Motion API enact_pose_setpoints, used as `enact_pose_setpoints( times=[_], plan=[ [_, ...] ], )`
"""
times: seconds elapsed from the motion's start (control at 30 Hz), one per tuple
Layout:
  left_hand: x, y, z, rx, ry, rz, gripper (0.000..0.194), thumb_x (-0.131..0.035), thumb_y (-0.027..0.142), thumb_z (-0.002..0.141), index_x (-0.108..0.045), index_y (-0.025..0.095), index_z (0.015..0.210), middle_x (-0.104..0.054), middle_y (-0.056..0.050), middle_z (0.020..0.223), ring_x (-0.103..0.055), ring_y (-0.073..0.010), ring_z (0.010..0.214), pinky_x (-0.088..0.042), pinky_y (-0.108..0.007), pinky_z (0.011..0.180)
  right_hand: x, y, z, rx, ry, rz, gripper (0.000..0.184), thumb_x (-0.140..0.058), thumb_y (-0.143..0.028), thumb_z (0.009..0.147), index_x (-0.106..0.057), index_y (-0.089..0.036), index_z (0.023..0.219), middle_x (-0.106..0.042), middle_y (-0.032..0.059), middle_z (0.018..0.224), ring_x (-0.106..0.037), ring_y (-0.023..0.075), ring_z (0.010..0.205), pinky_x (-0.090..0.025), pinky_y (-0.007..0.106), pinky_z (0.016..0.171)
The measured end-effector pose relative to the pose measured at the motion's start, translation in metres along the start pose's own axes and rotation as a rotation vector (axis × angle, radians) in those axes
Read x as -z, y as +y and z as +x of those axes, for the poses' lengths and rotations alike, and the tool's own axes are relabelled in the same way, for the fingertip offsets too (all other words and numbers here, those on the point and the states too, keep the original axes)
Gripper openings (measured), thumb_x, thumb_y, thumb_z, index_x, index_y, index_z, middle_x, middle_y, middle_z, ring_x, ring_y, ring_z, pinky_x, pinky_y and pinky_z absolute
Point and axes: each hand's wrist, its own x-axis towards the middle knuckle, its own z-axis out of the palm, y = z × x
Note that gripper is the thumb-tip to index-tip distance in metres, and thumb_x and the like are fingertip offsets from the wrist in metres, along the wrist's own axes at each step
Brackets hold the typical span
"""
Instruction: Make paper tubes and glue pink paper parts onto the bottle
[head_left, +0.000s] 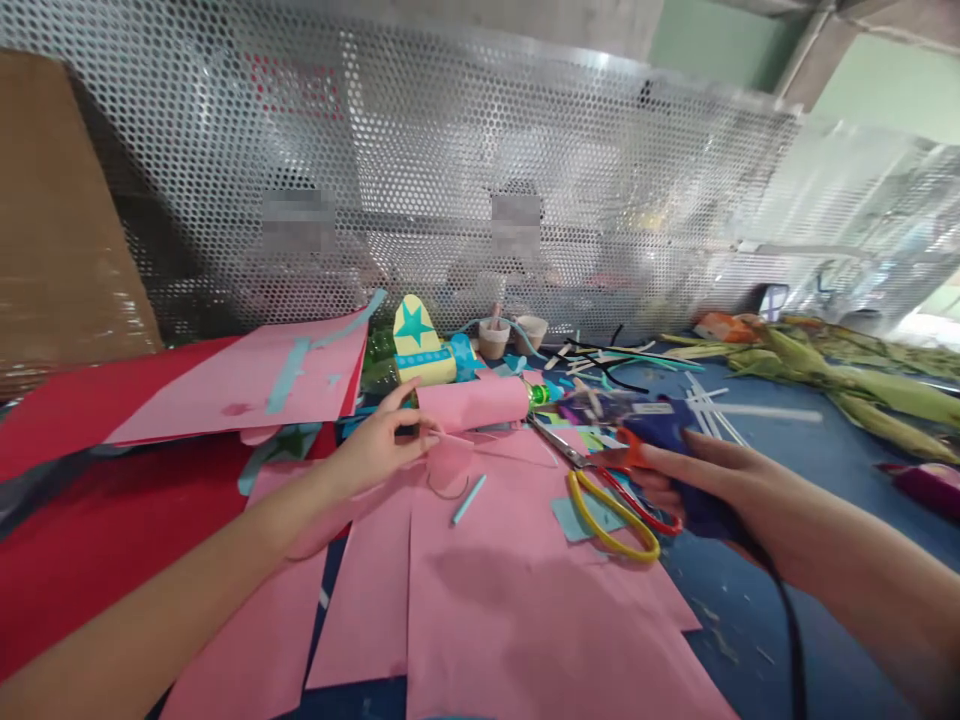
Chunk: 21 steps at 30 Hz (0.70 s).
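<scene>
Here, the pink-wrapped bottle [476, 403] lies on its side on the dark blue surface [799, 500], beyond several overlapping pink sheets [525, 620], its green neck pointing right. The left hand [397, 437] is at the bottle's left end, fingers bent, the thumb and a fingertip pinching a small pink piece [450, 458] just in front of the wrap; exactly which fingers touch the bottle is hard to tell. The right hand [701, 478] is closed around a dark blue glue gun [667, 430] with an orange trigger, a whitish stick poking out of its back and its front end pointing toward the bottle's neck. Between the hands, scissors [615, 510] with one yellow and one red handle loop lie with their blades toward the bottle, the handles partly over a light blue paper scrap [574, 520]. A short pale blue stick [469, 500] rests on the pink paper. Behind the bottle stands a pale yellow piece with a teal star [415, 325], and to its right are two small cups [512, 337]. Black and white strips [622, 362] are scattered farther right, near green husks [817, 370]. A perforated metallic panel [450, 150] rises behind everything.
</scene>
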Motion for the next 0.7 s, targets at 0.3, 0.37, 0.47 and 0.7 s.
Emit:
enact_pose_setpoints(
  times=[0.3,0.37,0.47,0.7],
  plan=[
    [-0.009,-0.001,-0.01,0.008,0.189,-0.074,0.019,-0.061,0.035,0.084,-0.072,0.02,0.079,-0.038,-0.009,0.146,-0.045,-0.03,0.131,-0.052,-0.042,0.096,-0.082,-0.022,0.05,0.26,-0.101,-0.25,0.024,-0.052,-0.038,0.085,-0.057,-0.019,0.1,-0.067,0.0062,0.083,-0.06,0.0187,0.063,-0.045,0.027,0.052],
    [-0.01,-0.002,-0.011,-0.026,0.267,-0.047,0.015,-0.061,0.031,0.084,-0.072,0.021,0.08,-0.042,-0.009,0.14,-0.044,-0.0277,0.131,-0.051,-0.04,0.097,-0.087,-0.019,0.051,0.22,-0.07,-0.264,0.029,-0.052,-0.043,0.085,-0.055,-0.019,0.101,-0.066,0.0062,0.079,-0.057,0.0186,0.057,-0.042,0.027,0.049],
    [-0.009,-0.004,-0.012,-0.072,0.351,0.07,0.013,-0.06,0.026,0.085,-0.072,0.022,0.082,-0.052,-0.008,0.12,-0.05,-0.0238,0.12,-0.05,-0.04,0.096,-0.088,-0.016,0.052,0.191,-0.083,-0.261,0.033,-0.05,-0.049,0.084,-0.054,-0.019,0.099,-0.066,0.0069,0.079,-0.054,0.018,0.052,-0.04,0.028,0.047],
    [-0.006,-0.004,-0.016,-0.148,0.315,0.169,0.016,-0.057,0.018,0.086,-0.072,0.022,0.087,-0.07,-0.004,0.09,-0.063,-0.0187,0.087,-0.052,-0.034,0.082,-0.095,-0.002,0.055,0.272,-0.089,-0.238,0.03,-0.049,-0.048,0.085,-0.057,-0.02,0.095,-0.066,0.0069,0.079,-0.057,0.0186,0.056,-0.043,0.029,0.051]
  ],
)
